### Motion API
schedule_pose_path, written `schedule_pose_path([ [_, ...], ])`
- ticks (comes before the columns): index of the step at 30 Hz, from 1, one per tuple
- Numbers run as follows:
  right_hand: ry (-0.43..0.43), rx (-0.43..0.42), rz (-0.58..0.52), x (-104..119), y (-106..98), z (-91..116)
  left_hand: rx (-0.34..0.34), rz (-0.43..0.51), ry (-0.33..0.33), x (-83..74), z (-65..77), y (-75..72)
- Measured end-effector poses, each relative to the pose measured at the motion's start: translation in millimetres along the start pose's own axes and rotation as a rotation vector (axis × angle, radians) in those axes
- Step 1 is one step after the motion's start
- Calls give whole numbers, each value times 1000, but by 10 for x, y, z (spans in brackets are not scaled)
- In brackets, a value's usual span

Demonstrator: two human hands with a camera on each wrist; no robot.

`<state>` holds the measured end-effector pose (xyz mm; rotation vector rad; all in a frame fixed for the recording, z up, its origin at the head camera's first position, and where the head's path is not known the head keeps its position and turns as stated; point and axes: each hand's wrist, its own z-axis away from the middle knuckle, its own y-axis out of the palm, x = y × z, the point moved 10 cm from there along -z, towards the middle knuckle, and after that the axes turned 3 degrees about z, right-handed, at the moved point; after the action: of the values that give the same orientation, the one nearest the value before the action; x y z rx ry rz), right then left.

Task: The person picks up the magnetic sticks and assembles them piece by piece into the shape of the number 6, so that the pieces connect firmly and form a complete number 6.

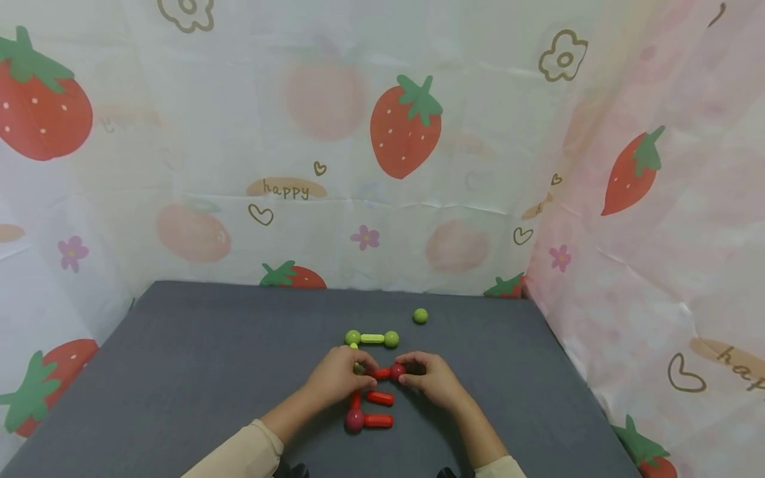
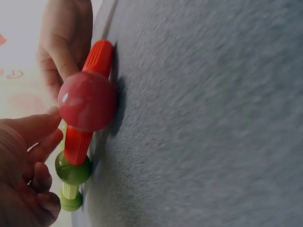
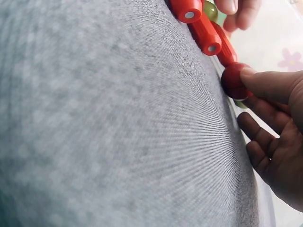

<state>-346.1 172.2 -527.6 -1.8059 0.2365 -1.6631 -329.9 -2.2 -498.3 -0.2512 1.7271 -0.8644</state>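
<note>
My right hand (image 1: 435, 380) pinches a dark red ball (image 1: 397, 372) between thumb and fingertips. A red rod (image 1: 381, 374) runs left from that ball. Its left end lies between the thumb and fingers of my left hand (image 1: 342, 375), which hides much of that junction. Nearer me, a larger-looking red ball (image 1: 354, 419) has one red rod (image 1: 378, 421) pointing right and another red rod (image 1: 355, 400) leading away toward the left hand. In the left wrist view this red ball (image 2: 87, 101) is close, with a green ball (image 2: 73, 168) beyond it.
Farther back, a light green rod (image 1: 372, 338) joins two green balls (image 1: 353, 338). Another green ball (image 1: 421, 316) lies apart behind them. A loose red rod (image 1: 380, 398) lies between the two rows of red pieces. Printed cloth walls (image 1: 466, 199) border the grey table (image 1: 227, 352).
</note>
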Motion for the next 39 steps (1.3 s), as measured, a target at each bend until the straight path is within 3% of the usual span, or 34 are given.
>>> schedule_pose_path([
  [10,-18,-8,16,14,-20,13,-26,-141,-22,111,-93,-1],
  [17,-46,-34,24,74,-41,40,-15,-110,-32,187,-117,25],
  [26,-75,-138,106,259,-107,121,-33,-86,-34,203,-116,14],
  [32,-129,-91,117,400,29,178,-23,-71,-34,188,-102,24],
  [39,-119,-17,147,442,176,240,-26,-50,-44,166,-87,8],
])
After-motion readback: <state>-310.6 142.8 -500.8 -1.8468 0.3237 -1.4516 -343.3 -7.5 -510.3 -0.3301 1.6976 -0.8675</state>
